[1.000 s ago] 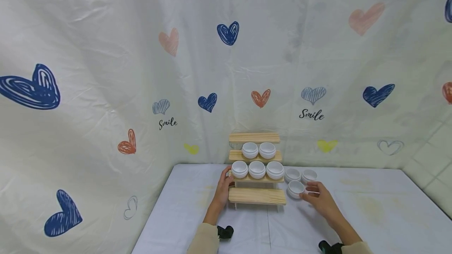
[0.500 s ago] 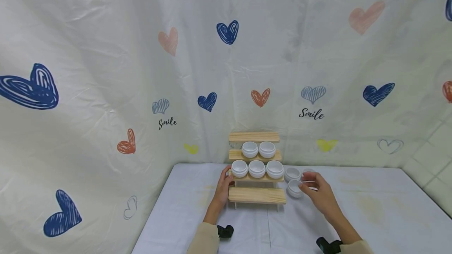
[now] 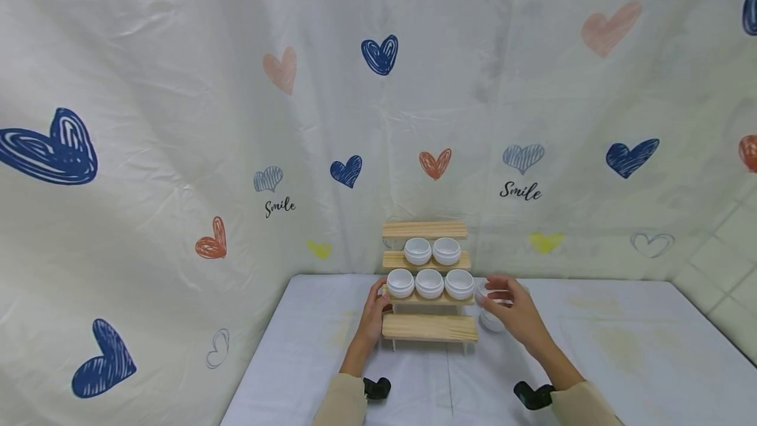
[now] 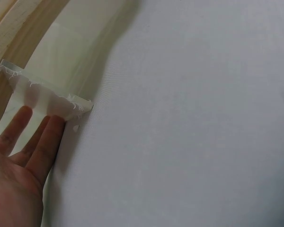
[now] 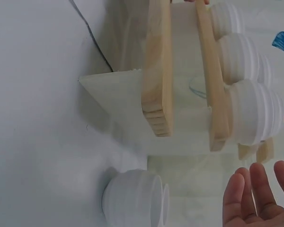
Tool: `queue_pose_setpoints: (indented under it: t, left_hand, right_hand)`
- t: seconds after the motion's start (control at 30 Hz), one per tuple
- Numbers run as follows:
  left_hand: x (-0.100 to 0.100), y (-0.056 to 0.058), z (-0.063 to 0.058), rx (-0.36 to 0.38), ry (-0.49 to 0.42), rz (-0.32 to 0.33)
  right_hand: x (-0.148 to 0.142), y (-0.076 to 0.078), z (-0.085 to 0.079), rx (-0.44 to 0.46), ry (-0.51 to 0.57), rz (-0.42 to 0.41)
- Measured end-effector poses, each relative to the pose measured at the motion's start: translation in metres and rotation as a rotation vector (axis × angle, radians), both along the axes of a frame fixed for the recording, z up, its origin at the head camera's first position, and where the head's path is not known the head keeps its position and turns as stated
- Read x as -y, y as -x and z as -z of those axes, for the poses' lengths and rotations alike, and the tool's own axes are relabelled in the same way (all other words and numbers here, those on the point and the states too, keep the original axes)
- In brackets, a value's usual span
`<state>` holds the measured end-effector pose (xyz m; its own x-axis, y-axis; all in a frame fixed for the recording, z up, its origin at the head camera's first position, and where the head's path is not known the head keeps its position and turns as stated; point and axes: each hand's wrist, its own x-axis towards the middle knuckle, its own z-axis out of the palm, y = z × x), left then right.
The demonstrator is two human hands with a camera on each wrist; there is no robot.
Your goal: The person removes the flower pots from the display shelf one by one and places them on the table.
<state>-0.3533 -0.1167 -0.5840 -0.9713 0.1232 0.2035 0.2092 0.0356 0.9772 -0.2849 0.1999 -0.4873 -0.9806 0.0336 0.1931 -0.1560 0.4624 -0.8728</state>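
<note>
A tiered wooden display stand (image 3: 430,328) with clear side panels (image 4: 47,90) stands at the back of the table. My left hand (image 3: 371,317) holds its left side, around the end of the second shelf from the bottom; several fingers lie against the side panel in the left wrist view. Three small white bowls (image 3: 429,284) line that shelf, and two more white bowls (image 3: 418,252) sit one tier up. To the right of the stand, my right hand (image 3: 520,317) hovers with spread, slightly bent fingers and nothing between them. It partly covers the white bowls (image 3: 491,323) on the table.
The top shelf (image 3: 424,229) and the lowest shelf carry no bowls. Behind the white-clothed table (image 3: 627,360) hangs a curtain (image 3: 473,104) printed with hearts. Black wrist bands (image 3: 534,396) sit by the sleeves.
My right hand has moved left from beside the right-hand bowls on the table to over the ones nearer the stand. The left hand and the shelved bowls have stayed put.
</note>
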Motion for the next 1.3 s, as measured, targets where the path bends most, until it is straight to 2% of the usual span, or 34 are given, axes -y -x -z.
queue_pose_setpoints:
  t: [0.33,1.07,1.3]
  left_hand:
    - [-0.001,0.000,-0.001,-0.002,0.011,-0.010]
    - [-0.002,-0.005,-0.004,0.006,0.035,-0.019]
    - [-0.002,-0.003,-0.004,0.020,0.030,-0.018]
  right_hand:
    - [0.014,0.013,-0.001,0.063,0.009,-0.024]
    - [0.029,0.031,0.004,0.072,0.044,-0.024]
    - [0.031,0.034,0.006,0.078,0.036,-0.030]
